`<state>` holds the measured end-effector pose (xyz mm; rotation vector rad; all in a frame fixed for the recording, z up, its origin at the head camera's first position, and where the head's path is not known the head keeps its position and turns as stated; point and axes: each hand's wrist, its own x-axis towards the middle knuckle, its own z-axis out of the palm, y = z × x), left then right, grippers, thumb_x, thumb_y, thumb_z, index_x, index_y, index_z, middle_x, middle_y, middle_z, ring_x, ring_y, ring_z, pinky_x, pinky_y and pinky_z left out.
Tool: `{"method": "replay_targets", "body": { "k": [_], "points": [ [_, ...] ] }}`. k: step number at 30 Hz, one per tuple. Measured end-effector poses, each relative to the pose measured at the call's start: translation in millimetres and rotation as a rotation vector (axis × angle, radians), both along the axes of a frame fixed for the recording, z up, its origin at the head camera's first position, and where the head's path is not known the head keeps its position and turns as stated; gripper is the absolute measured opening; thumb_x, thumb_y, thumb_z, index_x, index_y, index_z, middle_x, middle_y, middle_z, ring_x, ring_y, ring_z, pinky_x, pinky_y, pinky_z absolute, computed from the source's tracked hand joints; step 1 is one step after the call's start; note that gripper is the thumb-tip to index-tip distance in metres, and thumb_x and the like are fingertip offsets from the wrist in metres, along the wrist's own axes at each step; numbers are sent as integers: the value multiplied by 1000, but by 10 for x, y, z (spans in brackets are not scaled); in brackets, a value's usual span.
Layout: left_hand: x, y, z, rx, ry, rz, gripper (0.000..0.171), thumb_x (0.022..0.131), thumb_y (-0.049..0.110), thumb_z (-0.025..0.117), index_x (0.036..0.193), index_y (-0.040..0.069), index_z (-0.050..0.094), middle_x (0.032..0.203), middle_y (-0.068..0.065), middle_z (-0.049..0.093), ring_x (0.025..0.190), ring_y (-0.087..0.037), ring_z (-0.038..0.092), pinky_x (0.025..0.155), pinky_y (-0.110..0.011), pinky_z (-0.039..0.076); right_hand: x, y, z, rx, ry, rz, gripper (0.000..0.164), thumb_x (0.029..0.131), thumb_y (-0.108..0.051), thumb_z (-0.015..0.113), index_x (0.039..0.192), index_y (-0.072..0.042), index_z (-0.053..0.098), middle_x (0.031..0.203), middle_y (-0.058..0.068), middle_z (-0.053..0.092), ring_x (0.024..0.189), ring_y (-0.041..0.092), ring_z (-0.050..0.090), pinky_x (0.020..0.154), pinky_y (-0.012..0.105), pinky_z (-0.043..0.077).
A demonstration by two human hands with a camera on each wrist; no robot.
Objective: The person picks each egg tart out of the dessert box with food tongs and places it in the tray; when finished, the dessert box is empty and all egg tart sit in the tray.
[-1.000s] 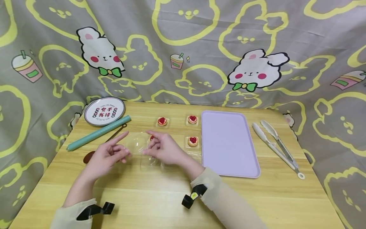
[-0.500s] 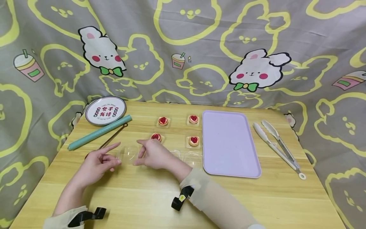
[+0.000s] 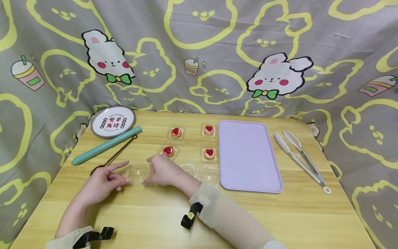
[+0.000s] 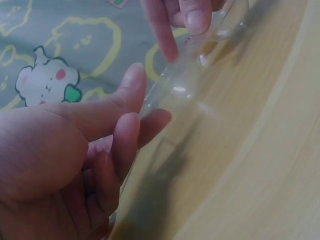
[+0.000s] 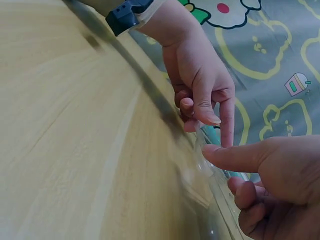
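Note:
A clear, domed plastic cover (image 3: pixel 138 173) is held between both hands just above the front-left part of the table. My left hand (image 3: pixel 102 183) grips its left edge with thumb and index finger, the other fingers curled. Thumb and forefinger of my right hand (image 3: pixel 164 171) hold the opposite edge. In the left wrist view the see-through plastic (image 4: pixel 180 87) spans the gap between the two hands. Right behind my right hand lies a small tart with red topping (image 3: pixel 168 150) on a clear square base. Two more clear covers (image 3: pixel 209 174) lie beside my right forearm, one partly hidden.
Several similar tarts (image 3: pixel 209 153) sit on clear bases farther back. A lilac tray (image 3: pixel 248 155) and tongs (image 3: pixel 300 160) lie to the right. At the left are a printed plate (image 3: pixel 113 121), a green rod (image 3: pixel 107 145) and a brown long-handled spoon (image 3: pixel 119 152), its bowl partly behind my left hand.
Both hands have moved left and toward the table's front edge, carrying the clear cover. The tart behind my right hand has come into full view.

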<state>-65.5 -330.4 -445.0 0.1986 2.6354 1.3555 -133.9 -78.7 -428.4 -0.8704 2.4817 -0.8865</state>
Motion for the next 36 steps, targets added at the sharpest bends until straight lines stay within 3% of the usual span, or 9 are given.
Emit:
{"method": "replay_targets", "body": {
  "k": [8, 12, 17, 19, 25, 28, 32, 36],
  "points": [
    [26, 18, -23, -57, -21, -1, 66, 99, 21, 77, 154, -3, 50, 75, 5, 75, 68, -16, 73, 83, -9, 43, -6, 17, -34, 45, 35, 17, 82, 79, -35, 96, 143, 3, 62, 62, -5, 62, 49, 5, 54, 71, 12, 48],
    [45, 18, 7, -61, -35, 29, 64, 102, 25, 74, 153, -5, 49, 81, 2, 78, 69, -18, 73, 81, -13, 48, -3, 72, -8, 36, 29, 8, 85, 79, -38, 96, 145, 3, 61, 61, -6, 60, 46, 5, 48, 75, 11, 47],
    [78, 14, 104, -138, -24, 79, 62, 104, 34, 72, 149, -3, 54, 83, 1, 77, 67, -19, 71, 71, -25, 54, 1, 218, 92, -27, -4, 24, 88, 83, -36, 94, 150, 4, 54, 53, -7, 56, 40, 4, 45, 64, 14, 49],
    [84, 22, 158, -170, 3, 92, 59, 104, 35, 71, 147, -2, 58, 81, 2, 76, 67, -18, 71, 68, -26, 55, -3, 304, 152, -67, -23, 34, 87, 85, -34, 92, 151, 5, 52, 52, -7, 57, 41, 4, 50, 55, 18, 50],
    [57, 127, 325, -201, 155, 87, 46, 103, 31, 74, 137, 2, 67, 77, 1, 74, 67, -19, 70, 60, -29, 55, -53, 642, 371, -137, 35, 38, 75, 87, -35, 90, 145, 1, 60, 70, -10, 64, 58, 3, 59, 69, 17, 51],
    [14, 237, 404, -189, 220, 69, 38, 102, 29, 75, 132, 6, 70, 80, 1, 75, 67, -19, 70, 57, -28, 52, -74, 838, 476, -173, 52, 16, 70, 88, -33, 90, 143, 0, 62, 76, -9, 65, 59, 5, 58, 66, 20, 51],
    [-58, 424, 511, -143, 258, 37, 33, 100, 24, 78, 127, 7, 73, 86, 0, 76, 71, -18, 70, 58, -27, 52, -92, 1116, 594, -223, 42, -29, 66, 89, -30, 89, 142, 0, 63, 82, -5, 66, 53, 7, 55, 56, 25, 49],
    [-124, 609, 560, -116, 285, 0, 32, 99, 21, 79, 127, 7, 74, 94, 2, 77, 80, -13, 71, 65, -26, 56, -113, 1411, 687, -238, 60, -59, 63, 90, -30, 88, 141, -2, 63, 88, -4, 66, 54, 9, 57, 55, 26, 51]
  ]
}}
